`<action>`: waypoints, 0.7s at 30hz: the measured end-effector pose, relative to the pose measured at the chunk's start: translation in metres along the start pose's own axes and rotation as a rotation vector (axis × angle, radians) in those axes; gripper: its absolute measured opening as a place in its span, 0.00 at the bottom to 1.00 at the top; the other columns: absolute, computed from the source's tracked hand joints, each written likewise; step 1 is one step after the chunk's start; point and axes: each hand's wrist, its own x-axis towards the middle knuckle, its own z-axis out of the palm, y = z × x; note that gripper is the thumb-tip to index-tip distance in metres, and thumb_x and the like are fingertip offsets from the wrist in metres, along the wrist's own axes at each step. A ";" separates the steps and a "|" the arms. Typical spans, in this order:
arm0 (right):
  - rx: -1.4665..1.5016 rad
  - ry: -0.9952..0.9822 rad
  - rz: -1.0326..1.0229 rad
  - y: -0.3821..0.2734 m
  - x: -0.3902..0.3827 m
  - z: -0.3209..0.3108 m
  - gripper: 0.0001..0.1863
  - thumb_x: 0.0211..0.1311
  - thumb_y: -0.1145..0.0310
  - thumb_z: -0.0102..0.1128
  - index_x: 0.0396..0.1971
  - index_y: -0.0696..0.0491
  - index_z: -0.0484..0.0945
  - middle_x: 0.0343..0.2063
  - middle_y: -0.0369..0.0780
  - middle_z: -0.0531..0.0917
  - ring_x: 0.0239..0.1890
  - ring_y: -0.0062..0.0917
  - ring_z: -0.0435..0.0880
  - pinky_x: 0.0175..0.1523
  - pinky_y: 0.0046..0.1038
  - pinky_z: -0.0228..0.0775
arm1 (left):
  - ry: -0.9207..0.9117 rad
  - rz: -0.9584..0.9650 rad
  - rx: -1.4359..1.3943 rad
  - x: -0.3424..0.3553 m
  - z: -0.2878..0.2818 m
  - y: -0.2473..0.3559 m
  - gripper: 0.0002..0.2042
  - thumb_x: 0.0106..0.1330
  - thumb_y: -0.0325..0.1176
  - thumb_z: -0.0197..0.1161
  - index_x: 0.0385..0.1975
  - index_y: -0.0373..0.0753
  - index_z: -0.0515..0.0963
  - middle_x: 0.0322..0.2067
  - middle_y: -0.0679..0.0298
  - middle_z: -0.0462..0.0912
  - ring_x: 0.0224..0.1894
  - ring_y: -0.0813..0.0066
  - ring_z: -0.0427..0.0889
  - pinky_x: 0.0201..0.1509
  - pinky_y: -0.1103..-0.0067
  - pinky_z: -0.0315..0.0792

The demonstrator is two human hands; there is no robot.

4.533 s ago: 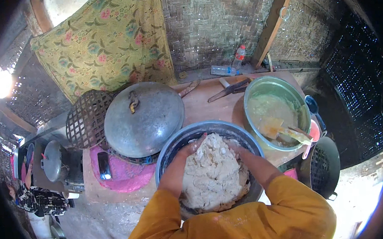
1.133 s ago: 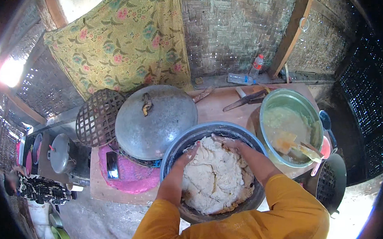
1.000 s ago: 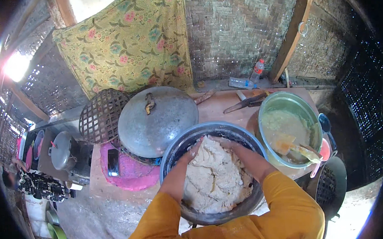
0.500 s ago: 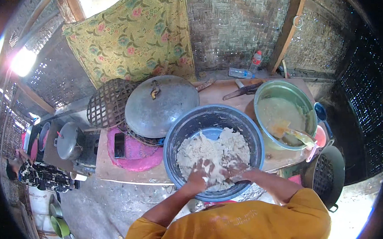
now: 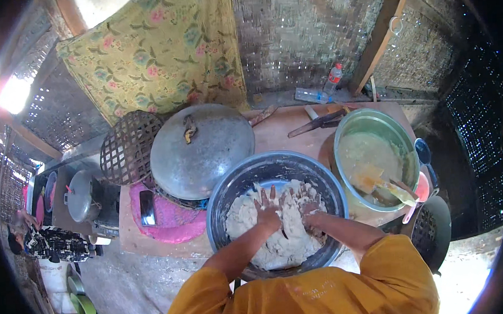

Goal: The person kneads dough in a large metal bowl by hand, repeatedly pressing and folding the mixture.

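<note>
A large dark-blue basin [image 5: 218, 199] holds a lumpy mass of pale, floury dough [image 5: 281, 250]. My left hand [image 5: 269, 213] lies on the dough left of the middle, its flour-coated fingers spread and pointing away from me. To its right, my right hand [image 5: 312, 215] presses into the dough beside the basin's right side, fingers stretched out and partly sunk in it. Both hands are dusted white, and neither grips an object. A strip of bare blue basin wall shows beyond the dough.
Right of the basin stands a green tub [image 5: 411, 161] of cloudy liquid with a scoop in it. At left are a big metal lid [image 5: 203, 153], a woven rack [image 5: 129, 148], and a phone [image 5: 147, 207] on pink plastic. Another person [image 5: 56, 243] is far left.
Both hands have moved away from me across the dough. The left fingers are now spread on top. The view has shifted slightly, and the basin appears a little lower and farther left.
</note>
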 end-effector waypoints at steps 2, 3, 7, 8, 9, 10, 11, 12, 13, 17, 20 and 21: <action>0.384 -0.147 -0.048 0.007 0.009 -0.009 0.39 0.54 0.49 0.42 0.64 0.48 0.44 0.63 0.52 0.44 0.64 0.50 0.45 0.62 0.51 0.40 | 0.021 -0.039 -0.034 0.017 0.015 -0.004 0.36 0.52 0.38 0.56 0.63 0.55 0.50 0.64 0.51 0.39 0.65 0.43 0.36 0.59 0.44 0.38; 0.715 -0.242 -0.100 0.009 0.001 -0.035 0.39 0.53 0.49 0.43 0.64 0.48 0.44 0.63 0.51 0.46 0.63 0.50 0.47 0.61 0.51 0.43 | 0.004 -0.067 -0.080 0.030 0.019 -0.011 0.35 0.52 0.37 0.55 0.63 0.55 0.52 0.63 0.51 0.45 0.65 0.44 0.38 0.59 0.44 0.39; 0.024 -0.090 0.075 0.016 0.053 0.019 0.28 0.50 0.54 0.48 0.52 0.50 0.66 0.49 0.46 0.72 0.51 0.41 0.69 0.46 0.44 0.65 | 0.176 -0.048 -0.071 0.081 0.039 -0.032 0.19 0.50 0.37 0.56 0.45 0.47 0.73 0.49 0.57 0.72 0.56 0.55 0.65 0.55 0.60 0.60; 0.081 -0.139 0.115 0.017 0.052 0.011 0.25 0.49 0.54 0.49 0.48 0.50 0.71 0.45 0.45 0.76 0.48 0.40 0.73 0.44 0.42 0.67 | 0.169 -0.048 -0.081 0.090 0.038 -0.038 0.17 0.50 0.37 0.56 0.42 0.46 0.75 0.47 0.59 0.75 0.53 0.57 0.69 0.53 0.64 0.64; -0.075 0.288 0.113 0.025 0.049 0.036 0.19 0.48 0.57 0.50 0.39 0.51 0.75 0.39 0.42 0.79 0.42 0.37 0.76 0.42 0.42 0.67 | 0.314 -0.019 -0.341 0.097 0.028 -0.037 0.13 0.48 0.38 0.57 0.34 0.42 0.76 0.39 0.58 0.78 0.43 0.60 0.76 0.45 0.70 0.70; -0.007 0.111 0.144 0.027 0.055 0.023 0.20 0.49 0.57 0.49 0.41 0.51 0.75 0.40 0.43 0.78 0.44 0.37 0.75 0.45 0.41 0.66 | 0.415 -0.065 -0.417 0.106 0.035 -0.043 0.14 0.48 0.38 0.58 0.35 0.42 0.76 0.39 0.57 0.78 0.43 0.60 0.76 0.45 0.71 0.70; 0.054 -0.072 0.144 0.017 0.067 -0.013 0.21 0.49 0.57 0.49 0.42 0.51 0.74 0.42 0.43 0.77 0.46 0.38 0.73 0.47 0.41 0.65 | 0.525 -0.141 -0.497 0.115 0.056 -0.062 0.15 0.48 0.37 0.58 0.36 0.42 0.76 0.38 0.56 0.78 0.42 0.61 0.77 0.46 0.71 0.69; 0.114 -0.266 0.156 0.004 0.064 -0.028 0.22 0.49 0.57 0.49 0.44 0.52 0.73 0.44 0.44 0.76 0.48 0.38 0.72 0.49 0.41 0.64 | 0.622 -0.212 -0.575 0.119 0.084 -0.077 0.15 0.48 0.37 0.58 0.37 0.42 0.76 0.38 0.56 0.78 0.42 0.62 0.77 0.46 0.71 0.69; 0.245 -0.141 0.022 0.004 0.059 -0.022 0.24 0.49 0.57 0.48 0.46 0.52 0.72 0.47 0.45 0.74 0.51 0.37 0.70 0.52 0.39 0.62 | 0.566 -0.177 -0.549 0.125 0.107 -0.087 0.16 0.50 0.37 0.57 0.40 0.42 0.75 0.41 0.56 0.77 0.44 0.63 0.75 0.48 0.72 0.68; 0.772 -0.020 -0.222 0.038 0.046 -0.020 0.27 0.50 0.56 0.47 0.52 0.51 0.67 0.52 0.48 0.68 0.56 0.37 0.64 0.57 0.40 0.54 | 0.306 0.346 -0.561 0.091 0.042 -0.077 0.20 0.47 0.42 0.61 0.41 0.41 0.75 0.40 0.55 0.77 0.43 0.66 0.76 0.49 0.74 0.68; 0.753 -0.129 -0.253 0.010 -0.021 -0.050 0.28 0.51 0.56 0.47 0.54 0.48 0.63 0.54 0.49 0.65 0.57 0.40 0.61 0.57 0.45 0.51 | -0.065 0.410 -0.512 -0.010 -0.037 -0.054 0.38 0.44 0.49 0.64 0.57 0.42 0.60 0.51 0.51 0.68 0.53 0.61 0.68 0.59 0.73 0.58; 0.656 -0.144 -0.291 -0.008 -0.046 -0.059 0.28 0.51 0.56 0.46 0.55 0.47 0.62 0.54 0.49 0.64 0.57 0.41 0.60 0.56 0.47 0.49 | -0.037 0.378 -0.429 -0.047 -0.039 -0.054 0.43 0.43 0.52 0.64 0.59 0.42 0.54 0.54 0.49 0.64 0.56 0.58 0.65 0.62 0.70 0.53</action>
